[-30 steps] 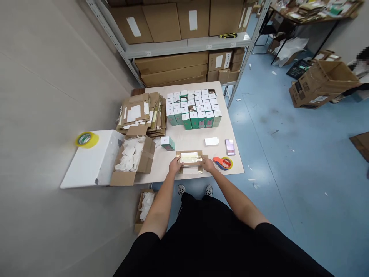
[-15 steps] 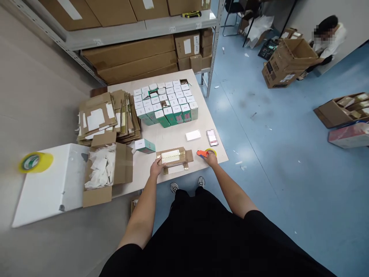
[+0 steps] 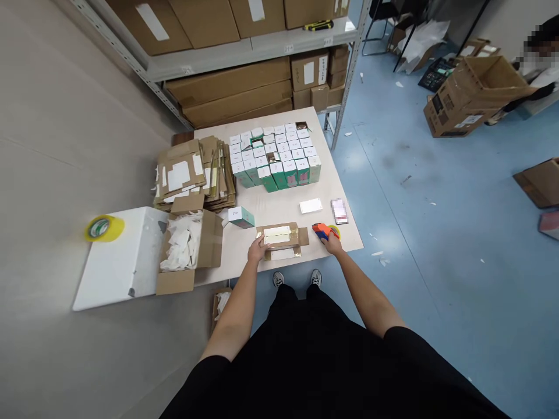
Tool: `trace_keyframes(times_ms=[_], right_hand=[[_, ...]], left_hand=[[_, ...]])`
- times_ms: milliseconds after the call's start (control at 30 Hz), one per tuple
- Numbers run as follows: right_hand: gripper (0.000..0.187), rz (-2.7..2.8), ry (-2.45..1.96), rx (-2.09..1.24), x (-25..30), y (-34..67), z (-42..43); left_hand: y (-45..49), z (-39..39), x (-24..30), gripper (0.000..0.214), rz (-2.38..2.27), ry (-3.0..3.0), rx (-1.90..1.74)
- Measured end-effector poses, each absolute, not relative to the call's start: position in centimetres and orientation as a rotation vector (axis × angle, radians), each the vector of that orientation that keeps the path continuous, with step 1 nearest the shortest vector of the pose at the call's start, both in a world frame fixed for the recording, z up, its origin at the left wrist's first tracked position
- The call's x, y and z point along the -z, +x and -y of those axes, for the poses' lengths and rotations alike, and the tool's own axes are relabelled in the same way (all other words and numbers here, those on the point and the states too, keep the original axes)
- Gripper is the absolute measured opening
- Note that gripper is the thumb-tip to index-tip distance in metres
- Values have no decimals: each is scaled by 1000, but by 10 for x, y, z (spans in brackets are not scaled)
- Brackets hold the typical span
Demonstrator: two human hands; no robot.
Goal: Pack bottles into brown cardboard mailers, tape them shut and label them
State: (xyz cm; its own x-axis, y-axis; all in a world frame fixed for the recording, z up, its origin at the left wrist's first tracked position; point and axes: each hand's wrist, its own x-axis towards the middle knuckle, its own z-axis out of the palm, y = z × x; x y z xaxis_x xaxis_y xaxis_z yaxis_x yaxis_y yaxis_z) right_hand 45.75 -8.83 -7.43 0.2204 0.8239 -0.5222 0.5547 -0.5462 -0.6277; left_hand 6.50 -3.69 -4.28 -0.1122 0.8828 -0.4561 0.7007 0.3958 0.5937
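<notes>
My left hand [image 3: 256,249] grips the left end of a small cardboard box [image 3: 293,234], fingers on top near its white label. The box has side flaps standing out at its right end and along its near side. In my right hand [image 3: 334,244] is an orange and blue tape dispenser [image 3: 322,231] with a yellow roll, held just right of the box, apart from it. Behind the box lie a flat white box [image 3: 310,206] and a pixelated phone-like item [image 3: 339,211]. A green and white carton [image 3: 241,217] stands to the left.
Rows of green and white cartons [image 3: 279,154] fill the back of the table [image 3: 353,237]. Flattened cardboard [image 3: 174,174] is piled at left, beside an open box [image 3: 212,238] of white paper. A tape roll [image 3: 105,228] sits on a white block. A person [image 3: 541,61] is by a large carton.
My view has swung left, so everything sits farther right in it. The tape dispenser has tilted in my right hand, showing more of its blue side. My left hand stays on the cardboard box.
</notes>
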Motion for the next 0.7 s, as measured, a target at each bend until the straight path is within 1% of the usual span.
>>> trace_keyframes(times_ms=[100, 167, 233, 333, 500, 600, 700], right_hand=[[55, 1370, -1969, -1180, 49, 437, 85], [62, 1446, -1789, -1172, 28, 414, 77], [67, 1485, -1700, -1192, 8, 385, 68], [66, 1503, -1626, -1168, -9, 341, 58], [66, 1483, -1608, -1286, -6, 298, 62], [68, 1491, -1593, -1317, -3, 295, 68], [69, 1453, -1570, -1328, -5, 297, 70]], left_hand=[[64, 35, 42, 68, -1846, 1372, -320], [64, 34, 41, 68, -1826, 1375, -338], [65, 34, 42, 67, -1822, 1364, -350], [67, 37, 42, 68, -1838, 1330, -352], [73, 47, 39, 67, -1852, 1364, -357], [74, 51, 32, 64, -1867, 1427, -332], [74, 48, 22, 61, -1913, 1455, -411]])
